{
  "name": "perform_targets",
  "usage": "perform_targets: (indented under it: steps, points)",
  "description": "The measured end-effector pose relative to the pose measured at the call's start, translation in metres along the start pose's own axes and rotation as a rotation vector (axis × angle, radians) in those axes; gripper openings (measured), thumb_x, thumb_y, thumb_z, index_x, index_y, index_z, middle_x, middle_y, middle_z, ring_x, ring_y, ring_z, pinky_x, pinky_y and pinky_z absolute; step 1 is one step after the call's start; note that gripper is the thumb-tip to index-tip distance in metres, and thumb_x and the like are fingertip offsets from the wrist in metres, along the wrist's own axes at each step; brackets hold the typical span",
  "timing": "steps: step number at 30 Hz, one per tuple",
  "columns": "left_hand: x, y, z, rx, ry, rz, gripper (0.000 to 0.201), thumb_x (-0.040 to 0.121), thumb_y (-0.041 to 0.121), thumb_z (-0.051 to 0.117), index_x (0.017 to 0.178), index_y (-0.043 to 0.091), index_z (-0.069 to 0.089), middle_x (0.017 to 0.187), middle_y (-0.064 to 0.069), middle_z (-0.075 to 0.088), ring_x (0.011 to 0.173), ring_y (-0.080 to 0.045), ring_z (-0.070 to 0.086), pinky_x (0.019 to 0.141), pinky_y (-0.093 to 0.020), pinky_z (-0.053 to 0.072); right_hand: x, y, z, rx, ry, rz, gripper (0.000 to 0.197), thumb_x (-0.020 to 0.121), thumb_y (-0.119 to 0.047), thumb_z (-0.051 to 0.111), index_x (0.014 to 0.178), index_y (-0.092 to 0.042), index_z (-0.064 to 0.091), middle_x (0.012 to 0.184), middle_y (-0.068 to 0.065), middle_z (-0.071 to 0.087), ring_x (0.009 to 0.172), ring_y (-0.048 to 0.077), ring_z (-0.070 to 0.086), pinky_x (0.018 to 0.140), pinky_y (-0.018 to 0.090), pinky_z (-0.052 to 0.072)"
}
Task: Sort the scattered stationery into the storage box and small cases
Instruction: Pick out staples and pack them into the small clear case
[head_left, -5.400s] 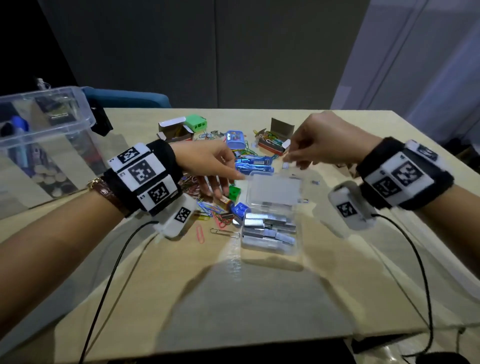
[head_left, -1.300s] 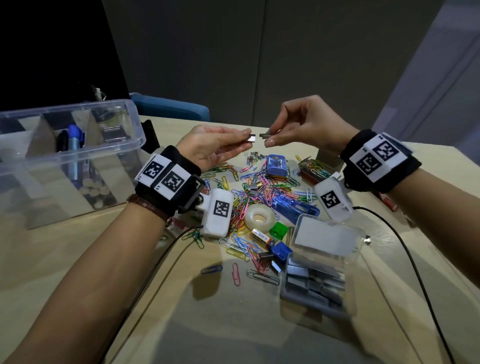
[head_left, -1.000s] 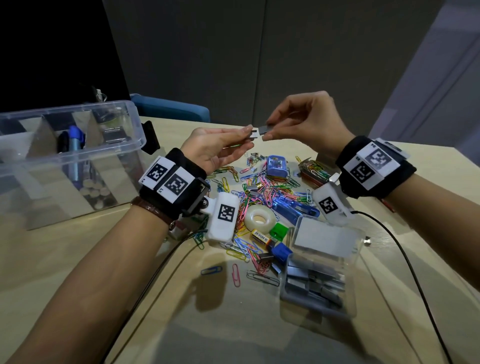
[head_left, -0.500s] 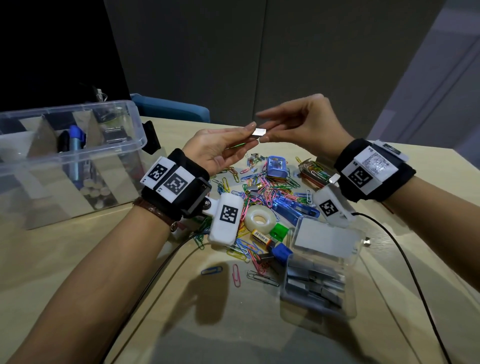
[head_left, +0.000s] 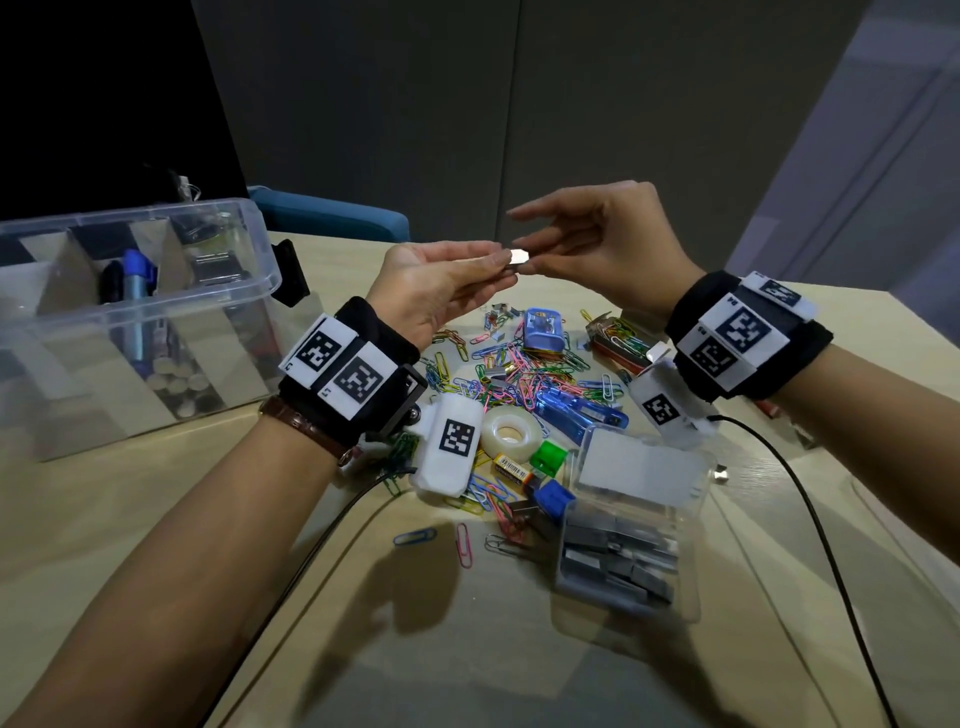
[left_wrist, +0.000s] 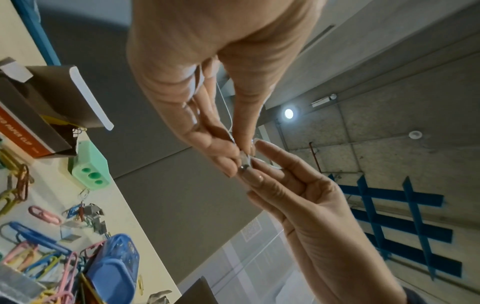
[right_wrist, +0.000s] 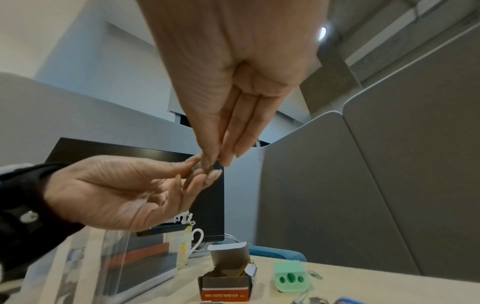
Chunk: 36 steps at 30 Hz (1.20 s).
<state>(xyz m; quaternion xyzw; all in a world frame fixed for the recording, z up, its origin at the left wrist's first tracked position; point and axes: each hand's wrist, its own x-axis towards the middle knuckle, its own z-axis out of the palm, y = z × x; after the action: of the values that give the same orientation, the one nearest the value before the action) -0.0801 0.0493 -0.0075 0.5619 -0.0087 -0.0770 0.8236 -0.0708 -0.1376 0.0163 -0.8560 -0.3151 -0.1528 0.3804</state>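
Here both hands meet in the air above the table (head_left: 156, 545), and a small strip of staples (head_left: 519, 256) sits between their fingertips. The left hand (head_left: 436, 291) lies palm up and pinches one end of the strip between thumb and fingers; the right hand (head_left: 602, 244) reaches in from the other side and pinches the opposite end, its remaining fingers held straight. In the left wrist view the staple strip (left_wrist: 244, 164) shows as a tiny metal piece clamped where the two sets of fingertips touch. Directly below the grip lies the heap of coloured paper clips (head_left: 498, 374), with a blue stapler (head_left: 576, 410) and a roll of tape (head_left: 509, 431) among them. Below and toward the person, on the right hand's side, stands the small clear case (head_left: 623, 540), lid open, with grey staple strips stacked inside. Well off to the left hand's side stands the clear storage box (head_left: 130, 312), holding pens in its compartments.
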Motion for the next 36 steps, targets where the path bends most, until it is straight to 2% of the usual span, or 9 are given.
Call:
perform_targets:
  steps: [4, 11, 14, 16, 19, 23, 29, 33, 36]
  points:
    - [-0.004, 0.0, 0.005, 0.018, 0.028, 0.038, 0.034, 0.081, -0.003, 0.07, 0.113, -0.006, 0.059, 0.088, -0.019, 0.072, 0.068, -0.019, 0.073, 0.066, -0.021, 0.057, -0.002, -0.007, -0.007, -0.103, -0.031, -0.013, 0.037, 0.08, -0.014, 0.079, 0.115, -0.007, 0.069, 0.097, 0.003, 0.074, 0.088, 0.0, 0.07, 0.08, 0.017, 0.056]
    - [-0.021, 0.001, 0.024, 0.163, 0.009, 0.144, 0.037, 0.078, -0.002, 0.073, 0.112, -0.001, 0.059, 0.091, -0.018, 0.072, 0.076, -0.022, 0.073, 0.062, -0.021, 0.055, -0.022, -0.038, -0.031, -0.516, -0.026, -0.012, 0.025, 0.083, -0.039, 0.074, 0.097, -0.019, 0.077, 0.087, -0.007, 0.075, 0.073, 0.001, 0.067, 0.069, 0.025, 0.058]
    - [-0.033, 0.0, 0.036, 0.285, -0.033, 0.185, 0.037, 0.078, 0.003, 0.076, 0.111, 0.005, 0.059, 0.093, -0.015, 0.073, 0.082, -0.021, 0.074, 0.066, -0.022, 0.054, -0.039, -0.051, -0.042, -0.716, -0.02, -0.001, 0.027, 0.085, -0.048, 0.068, 0.096, -0.025, 0.076, 0.083, -0.017, 0.062, 0.073, 0.001, 0.055, 0.053, 0.012, 0.03]
    - [-0.042, -0.001, 0.044, 0.355, -0.069, 0.195, 0.039, 0.078, 0.005, 0.077, 0.111, 0.007, 0.057, 0.094, -0.014, 0.073, 0.084, -0.019, 0.074, 0.07, -0.023, 0.056, -0.051, -0.057, -0.046, -0.805, -0.022, -0.014, 0.029, 0.086, -0.051, 0.064, 0.097, -0.027, 0.075, 0.083, -0.017, 0.056, 0.075, 0.003, 0.05, 0.052, 0.015, 0.023]
    - [-0.054, -0.006, 0.053, 0.423, -0.111, 0.188, 0.035, 0.079, 0.005, 0.075, 0.108, 0.009, 0.055, 0.093, -0.014, 0.073, 0.083, -0.017, 0.074, 0.074, -0.025, 0.059, -0.066, -0.059, -0.046, -0.87, -0.042, -0.012, 0.029, 0.087, -0.05, 0.06, 0.095, -0.026, 0.075, 0.09, -0.008, 0.067, 0.081, 0.014, 0.06, 0.06, 0.028, 0.038]
    - [-0.068, -0.019, 0.058, 0.452, -0.143, 0.176, 0.038, 0.08, 0.003, 0.073, 0.112, 0.005, 0.053, 0.094, -0.017, 0.071, 0.077, -0.015, 0.073, 0.07, -0.023, 0.059, -0.082, -0.062, -0.039, -0.928, -0.113, 0.035, 0.024, 0.086, -0.045, 0.064, 0.091, -0.023, 0.073, 0.089, -0.005, 0.066, 0.087, 0.022, 0.064, 0.068, 0.039, 0.051]
    - [-0.074, -0.027, 0.047, 0.605, -0.301, 0.153, 0.04, 0.08, 0.023, 0.074, 0.109, 0.0, 0.06, 0.086, -0.01, 0.075, 0.076, -0.015, 0.073, 0.062, -0.025, 0.058, -0.112, -0.067, -0.045, -0.843, -0.181, 0.126, 0.019, 0.082, -0.044, 0.072, 0.085, -0.026, 0.073, 0.076, -0.012, 0.063, 0.078, 0.017, 0.062, 0.058, 0.026, 0.038]
    - [-0.07, -0.027, 0.034, 0.755, -0.322, 0.177, 0.041, 0.077, 0.031, 0.072, 0.105, 0.002, 0.064, 0.09, -0.007, 0.072, 0.073, -0.01, 0.067, 0.056, -0.019, 0.056, -0.142, -0.073, -0.043, -0.816, -0.407, 0.25, 0.016, 0.075, -0.042, 0.077, 0.08, -0.027, 0.076, 0.061, -0.018, 0.058, 0.062, 0.013, 0.057, 0.052, 0.026, 0.04]
    - [-0.071, -0.031, 0.035, 1.053, -0.479, 0.04, 0.05, 0.066, 0.039, 0.072, 0.107, 0.013, 0.062, 0.098, -0.009, 0.062, 0.078, -0.016, 0.061, 0.055, -0.02, 0.055, -0.155, -0.075, -0.036, -0.814, -0.531, 0.313, 0.013, 0.073, -0.041, 0.079, 0.078, -0.029, 0.076, 0.052, -0.022, 0.047, 0.056, 0.004, 0.049, 0.055, 0.026, 0.041]
